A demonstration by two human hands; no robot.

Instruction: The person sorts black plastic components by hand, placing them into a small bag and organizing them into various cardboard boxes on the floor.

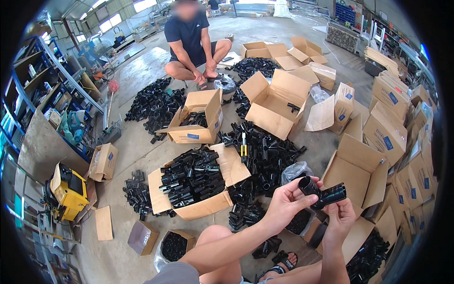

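A black pipe fitting (334, 193) with round open ends is held up in front of me on the right. My left hand (285, 204) pinches its left part, thumb in front near the open ring. At the other end, the fingers of my right hand (341, 214) close around the tube from below. Beneath and behind my hands lies a pile of similar black fittings (265, 165), with a yellow-and-black tool (244, 147) lying on top. To the left, an open cardboard box (203, 209) is heaped with these fittings.
Another person (187, 40) squats across the piles. An open box (267, 118) holds a few fittings; another box (194, 136) is part full. Open and closed cartons (385, 132) crowd the right. Small boxes (143, 236) stand near my knee, and a yellow machine (71, 194) is far left.
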